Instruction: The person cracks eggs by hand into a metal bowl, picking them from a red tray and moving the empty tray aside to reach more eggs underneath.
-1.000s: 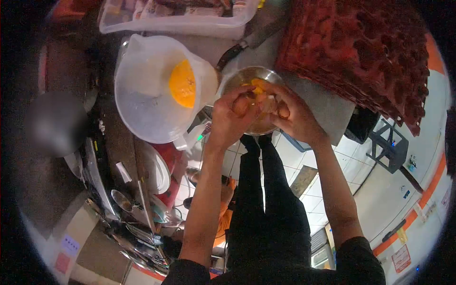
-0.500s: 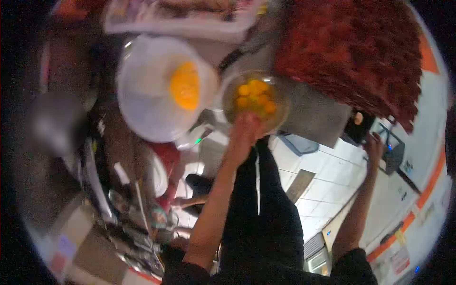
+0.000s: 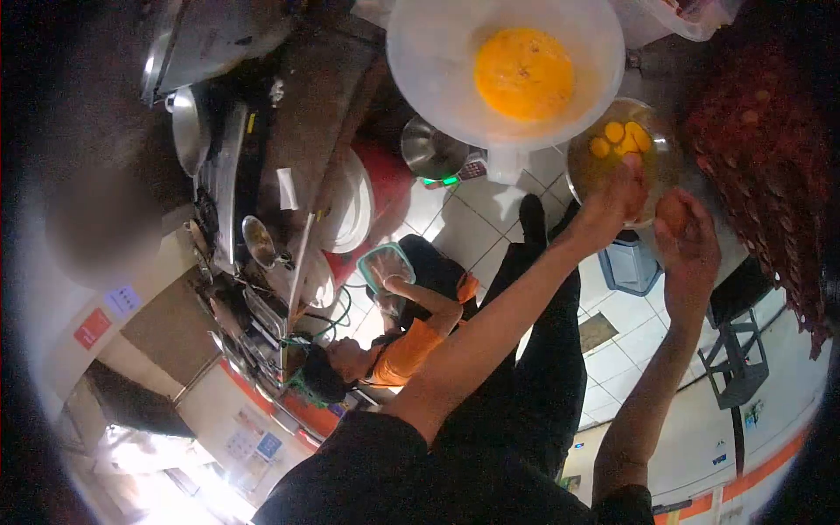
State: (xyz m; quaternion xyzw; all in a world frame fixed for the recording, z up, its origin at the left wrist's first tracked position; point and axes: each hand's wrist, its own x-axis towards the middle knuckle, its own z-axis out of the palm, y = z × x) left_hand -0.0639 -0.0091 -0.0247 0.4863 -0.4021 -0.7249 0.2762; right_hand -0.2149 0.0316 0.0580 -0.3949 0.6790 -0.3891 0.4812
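A brown egg [image 3: 672, 215] is held in the curled fingers of my right hand [image 3: 691, 254], just past the near right rim of a metal bowl [image 3: 573, 171]. Several egg yolks [image 3: 623, 137] lie in clear egg white inside that bowl. My left hand [image 3: 619, 194] is over the bowl's near side, fingers closed and pointing in; whatever they hold is hidden. Farther off and to the left stands a large translucent plastic bowl [image 3: 429, 70] with beaten orange egg [image 3: 525, 74] in it.
Dark red bumpy trays [image 3: 761, 166] rise at the right. A small metal bowl [image 3: 435, 149] sits beside a lit scale display [image 3: 440, 182]. Lower left, a person in orange [image 3: 407, 350] holds a green-rimmed container [image 3: 385, 267]. A grey bin [image 3: 632, 267] and stool [image 3: 744, 359] stand on the floor.
My right hand has come from the far right to beside the metal bowl and now has an egg. My left hand stays at the bowl. The view has swung left.
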